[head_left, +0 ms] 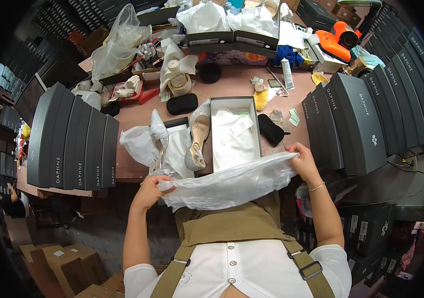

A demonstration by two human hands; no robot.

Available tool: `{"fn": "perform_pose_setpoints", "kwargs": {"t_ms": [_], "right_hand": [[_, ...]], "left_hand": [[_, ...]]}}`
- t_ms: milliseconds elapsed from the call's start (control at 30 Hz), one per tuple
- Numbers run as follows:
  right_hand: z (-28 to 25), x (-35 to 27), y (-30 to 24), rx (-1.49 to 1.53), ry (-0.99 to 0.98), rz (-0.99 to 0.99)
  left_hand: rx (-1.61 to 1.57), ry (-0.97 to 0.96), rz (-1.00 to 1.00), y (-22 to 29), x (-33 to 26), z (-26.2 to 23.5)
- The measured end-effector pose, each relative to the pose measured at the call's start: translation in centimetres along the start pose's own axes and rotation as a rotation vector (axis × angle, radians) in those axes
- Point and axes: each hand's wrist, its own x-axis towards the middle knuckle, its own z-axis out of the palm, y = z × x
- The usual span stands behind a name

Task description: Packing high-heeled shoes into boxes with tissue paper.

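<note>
A translucent white plastic bag [229, 181] is stretched wide in front of my apron, between both hands. My left hand [150, 191] pinches its left end and my right hand [301, 159] grips its right end. Just beyond the bag, an open dark shoe box [234, 131] lined with white tissue paper sits on the table. A glittery silver high-heeled shoe [197, 139] leans against the box's left wall. Left of the shoe lies the box lid with crumpled white paper [147, 141] on it.
Rows of upright dark grey shoe boxes stand at the left [73, 139] and right [360, 119]. Black oval pads [182, 103], a tape roll [177, 79], a tube [287, 73], an orange tool [338, 39] and more open boxes crowd the far table. Cardboard cartons [68, 268] sit on the floor.
</note>
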Motion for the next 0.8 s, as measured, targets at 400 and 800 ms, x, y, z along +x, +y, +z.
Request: {"fn": "perform_pose_setpoints", "kwargs": {"t_ms": [400,800], "right_hand": [[-2.3,-0.4,-1.1,0.457,-0.168,0.089],[-5.1,-1.4,-2.8,-0.557,-0.389,-0.25]], "left_hand": [[-0.706,0.271,0.01,-1.0,0.8,0.7],[-0.292,0.097,0.108,-0.4,1.8,-2.4]]}}
